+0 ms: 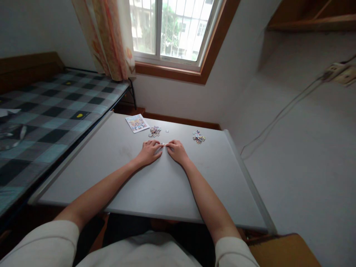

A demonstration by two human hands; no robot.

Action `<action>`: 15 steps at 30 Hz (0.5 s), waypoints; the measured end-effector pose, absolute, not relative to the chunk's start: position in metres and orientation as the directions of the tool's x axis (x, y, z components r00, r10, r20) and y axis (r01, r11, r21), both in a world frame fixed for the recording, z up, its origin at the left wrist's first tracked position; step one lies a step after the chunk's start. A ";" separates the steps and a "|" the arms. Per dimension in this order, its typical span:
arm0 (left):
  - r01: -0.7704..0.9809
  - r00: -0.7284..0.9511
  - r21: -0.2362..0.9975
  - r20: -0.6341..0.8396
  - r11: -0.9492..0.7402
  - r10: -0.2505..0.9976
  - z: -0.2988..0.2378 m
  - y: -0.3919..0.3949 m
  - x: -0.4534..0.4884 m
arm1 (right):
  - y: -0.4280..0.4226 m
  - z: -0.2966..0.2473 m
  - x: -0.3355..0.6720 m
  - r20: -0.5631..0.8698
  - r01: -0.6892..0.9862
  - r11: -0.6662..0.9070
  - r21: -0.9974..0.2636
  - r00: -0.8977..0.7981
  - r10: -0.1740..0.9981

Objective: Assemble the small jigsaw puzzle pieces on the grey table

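Observation:
My left hand [150, 151] and my right hand [176, 150] rest side by side on the grey table [155, 185], fingertips meeting. Between them both pinch small puzzle pieces [164, 144] lying on the tabletop. Just beyond the hands lies a small heap of loose puzzle pieces [154, 131], with a single piece [167, 131] beside it. A second heap of puzzle pieces [198, 137] sits to the right. A picture card [137, 123] with a colourful print lies at the far left of these.
A bed with a checked cover [50, 111] runs along the table's left edge. White walls close the far and right sides. A window with a curtain [111, 37] is behind. A power strip and cable [338, 73] hang on the right wall.

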State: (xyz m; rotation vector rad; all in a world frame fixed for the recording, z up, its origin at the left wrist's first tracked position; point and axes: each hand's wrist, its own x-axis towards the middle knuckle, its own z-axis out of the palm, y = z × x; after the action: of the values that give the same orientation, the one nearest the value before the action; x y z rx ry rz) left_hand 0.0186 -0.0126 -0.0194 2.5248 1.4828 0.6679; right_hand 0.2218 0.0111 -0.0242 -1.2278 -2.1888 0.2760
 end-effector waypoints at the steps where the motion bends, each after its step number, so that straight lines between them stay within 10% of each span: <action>1: 0.790 0.422 0.338 0.303 -0.511 0.854 -0.019 -0.013 0.019 | 0.011 -0.024 0.222 0.402 0.705 0.546 -0.452 -0.385 0.831; 15: 0.746 0.485 0.348 0.302 -0.568 0.821 -0.014 -0.015 0.021 | 0.010 -0.023 0.219 0.368 0.737 0.494 -0.461 -0.347 0.863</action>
State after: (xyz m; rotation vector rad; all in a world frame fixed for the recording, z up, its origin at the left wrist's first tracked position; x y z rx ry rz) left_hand 0.0206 -0.0152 -0.0144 2.5568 1.3624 0.6605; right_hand 0.2193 0.0105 -0.0226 -1.3108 -2.1691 0.2863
